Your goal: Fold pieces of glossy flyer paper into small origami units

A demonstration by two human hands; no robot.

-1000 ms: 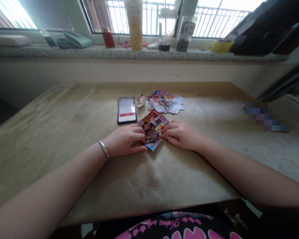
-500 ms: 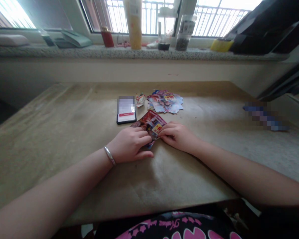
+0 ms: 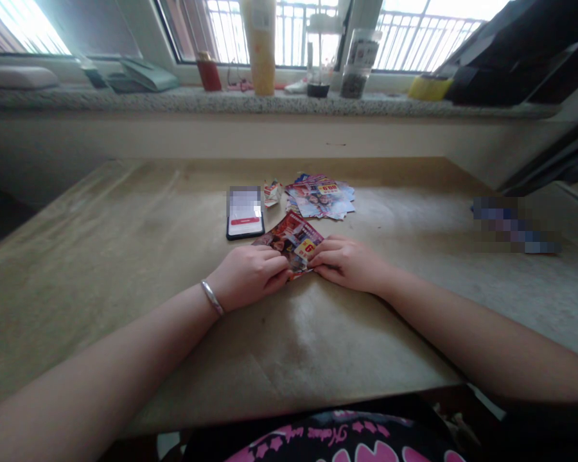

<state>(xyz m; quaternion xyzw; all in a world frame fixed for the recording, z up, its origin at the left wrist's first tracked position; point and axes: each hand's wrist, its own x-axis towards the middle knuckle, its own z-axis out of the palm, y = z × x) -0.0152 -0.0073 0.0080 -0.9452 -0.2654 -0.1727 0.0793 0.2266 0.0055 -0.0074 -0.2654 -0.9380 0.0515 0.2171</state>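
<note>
A colourful printed leaflet [image 3: 291, 236] with a yellow price patch lies on the table between my hands. My left hand [image 3: 253, 273], with a silver bangle at the wrist, has its fingers closed on the leaflet's near left edge. My right hand [image 3: 349, 263] pinches the leaflet's right corner. Just beyond it lies a fanned pile of similar leaflets [image 3: 320, 196]. A smartphone [image 3: 245, 224] with a lit, partly blurred screen rests to the left of the pile. Between phone and pile sits a small crumpled piece of printed paper [image 3: 272, 194].
The beige tabletop [image 3: 139, 256] runs back to the wall under a stone windowsill [image 3: 279, 106]. Bottles and jars stand on the sill, among them a red container [image 3: 209, 72] and a tall yellowish bottle [image 3: 262, 58]. A pixelated long object [image 3: 515, 226] lies at the table's right.
My left thumb, stretched out before, has drawn in against the leaflet's near edge. That near edge now sits slightly higher and folded. My right hand has barely moved.
</note>
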